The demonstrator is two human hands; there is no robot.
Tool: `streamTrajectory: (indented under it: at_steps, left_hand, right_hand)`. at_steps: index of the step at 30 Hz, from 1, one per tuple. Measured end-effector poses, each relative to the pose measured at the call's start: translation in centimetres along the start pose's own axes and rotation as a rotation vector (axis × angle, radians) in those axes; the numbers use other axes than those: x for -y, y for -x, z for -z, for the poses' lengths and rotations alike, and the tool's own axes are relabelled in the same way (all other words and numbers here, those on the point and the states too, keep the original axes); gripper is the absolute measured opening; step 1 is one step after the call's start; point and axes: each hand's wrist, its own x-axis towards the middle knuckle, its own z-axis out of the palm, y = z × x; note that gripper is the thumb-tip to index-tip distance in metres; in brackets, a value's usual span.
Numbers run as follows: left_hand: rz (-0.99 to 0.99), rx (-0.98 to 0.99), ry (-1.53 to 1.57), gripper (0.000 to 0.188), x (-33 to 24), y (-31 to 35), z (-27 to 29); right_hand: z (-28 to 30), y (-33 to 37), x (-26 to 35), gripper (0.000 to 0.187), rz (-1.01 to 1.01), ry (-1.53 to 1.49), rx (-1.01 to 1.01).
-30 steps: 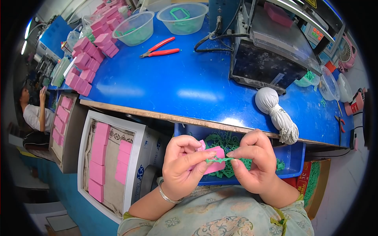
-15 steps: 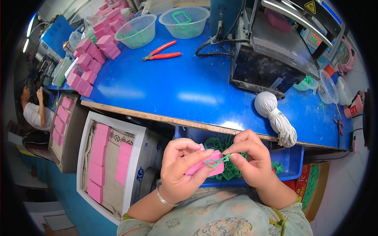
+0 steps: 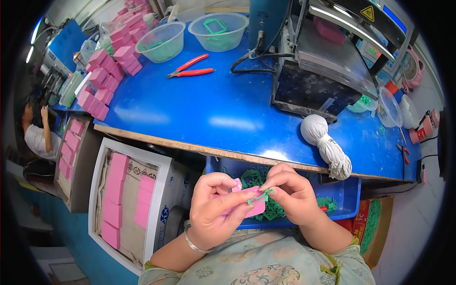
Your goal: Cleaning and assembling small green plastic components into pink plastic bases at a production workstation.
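Note:
My left hand grips a pink piece, flat-faced and round-cornered, with its thumb and fingers on either side. A thin, lacy strip of green plastic trim lies against the piece's right end, by my left thumb. The strip's right end is pinched between thumb and fingertips of my right hand. Whether the strip is still joined to the pink piece I cannot tell. Under both hands is a blue tray with tangled green plastic scraps.
Red-handled pliers lie on the blue table. Stacked pink blocks and clear bowls stand at the back left. A press machine and a white cloth bundle are at right. A lined box holds pink pieces; a person sits far left.
The whole view has shifted slightly. Both hands keep almost the same grip on the pink piece and the green strip, with the pink piece turned a little between the fingers.

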Motion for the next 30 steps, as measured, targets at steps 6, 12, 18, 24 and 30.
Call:
streamTrajectory:
  at_steps: [6,12,18,24,30]
  left_hand:
    - [-0.015,-0.006,-0.041,0.023,0.0,0.1,0.1]
    - [-0.007,-0.032,-0.079,0.022,-0.1,0.2,0.1]
    - [0.015,-0.044,-0.066,0.021,0.1,0.1,0.0]
    - [0.012,-0.04,-0.076,0.022,-0.1,-0.2,0.1]
    - [0.042,-0.066,-0.139,0.028,-0.3,-0.5,0.1]
  right_hand:
    - [-0.4,0.1,-0.5,0.009,-0.072,-0.191,0.021]
    - [-0.7,0.3,-0.6,0.009,-0.097,-0.239,-0.015]
    - [-0.7,0.2,-0.1,0.009,-0.034,-0.061,-0.011]
    - [-0.8,0.2,0.3,0.005,-0.035,-0.046,-0.014]
    - [-0.9,0.3,0.6,0.005,-0.055,-0.008,-0.047]
